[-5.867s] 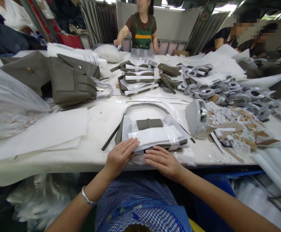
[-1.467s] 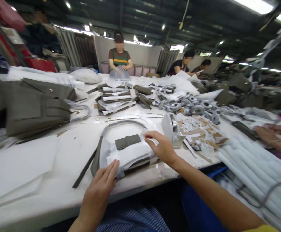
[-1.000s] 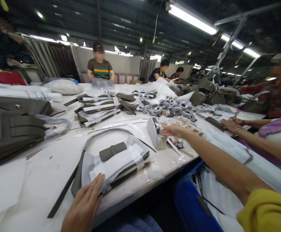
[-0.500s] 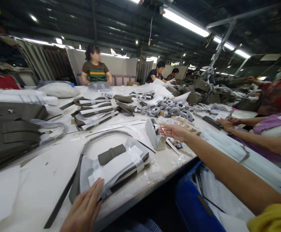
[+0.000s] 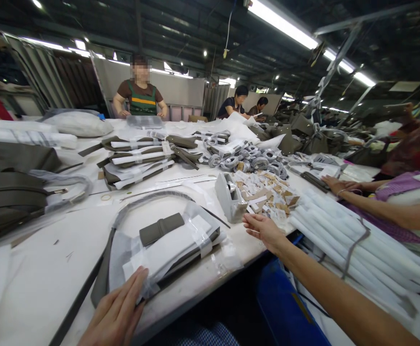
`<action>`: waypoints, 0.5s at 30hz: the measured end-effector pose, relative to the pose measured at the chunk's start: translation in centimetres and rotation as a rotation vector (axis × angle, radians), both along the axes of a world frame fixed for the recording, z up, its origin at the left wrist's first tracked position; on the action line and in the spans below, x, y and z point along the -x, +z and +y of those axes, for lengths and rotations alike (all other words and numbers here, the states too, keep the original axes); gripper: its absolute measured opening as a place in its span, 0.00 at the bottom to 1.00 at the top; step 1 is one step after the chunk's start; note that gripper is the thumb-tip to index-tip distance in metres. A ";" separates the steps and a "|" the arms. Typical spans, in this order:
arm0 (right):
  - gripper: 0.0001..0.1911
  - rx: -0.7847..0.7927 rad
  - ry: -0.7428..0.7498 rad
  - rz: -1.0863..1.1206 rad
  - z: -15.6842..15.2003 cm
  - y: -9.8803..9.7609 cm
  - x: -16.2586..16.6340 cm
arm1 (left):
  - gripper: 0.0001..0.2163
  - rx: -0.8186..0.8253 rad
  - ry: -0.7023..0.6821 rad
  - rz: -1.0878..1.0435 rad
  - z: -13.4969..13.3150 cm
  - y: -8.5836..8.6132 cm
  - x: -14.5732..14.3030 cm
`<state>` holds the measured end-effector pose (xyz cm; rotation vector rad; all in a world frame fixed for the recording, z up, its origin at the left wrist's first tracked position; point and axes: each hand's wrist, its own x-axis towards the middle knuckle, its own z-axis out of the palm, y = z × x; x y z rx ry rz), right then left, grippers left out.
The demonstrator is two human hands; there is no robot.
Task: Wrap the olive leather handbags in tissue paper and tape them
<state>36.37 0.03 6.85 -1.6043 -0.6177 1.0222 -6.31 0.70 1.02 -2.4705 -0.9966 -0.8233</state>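
We find the wrapped bag (image 5: 162, 229) lying flat on the worktop (image 5: 56, 276), near its front edge. In our judgement it will handle as light and fairly soft: limp across the middle, a little stiffer along the folded long side, with slippery film and white paper (image 5: 166, 254) liable to crease or tear. We would take hold with both hands under the short ends, keeping clear of the clear tape band (image 5: 200, 236), the arched handle (image 5: 150, 198) and the loose dark strap (image 5: 83, 287).

As to position, the left hand (image 5: 118, 307) rests on the bag's near left corner, fingers straight and together, pressing from above and not gripping; the bag extends forward and to the right of it. The right hand (image 5: 267, 233) is off the bag, well to its right and just beside the tape dispenser (image 5: 227, 197). Its fingers are loosely bent; we see nothing held, yet we cannot tell whether a strip of transparent tape lies between the fingertips
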 end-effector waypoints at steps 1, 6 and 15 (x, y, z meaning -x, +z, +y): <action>0.12 0.013 0.005 -0.083 0.3 -0.3 -0.2 | 0.25 0.003 0.018 -0.013 -0.1 0.1 -0.1; 0.15 0.044 0.067 -0.274 1.3 -0.3 -1.6 | 0.24 0.040 0.098 -0.079 -0.5 0.3 -0.1; 0.13 -0.028 0.381 -0.803 -0.6 2.7 -1.6 | 0.24 0.080 0.061 -0.088 -0.5 0.3 -0.1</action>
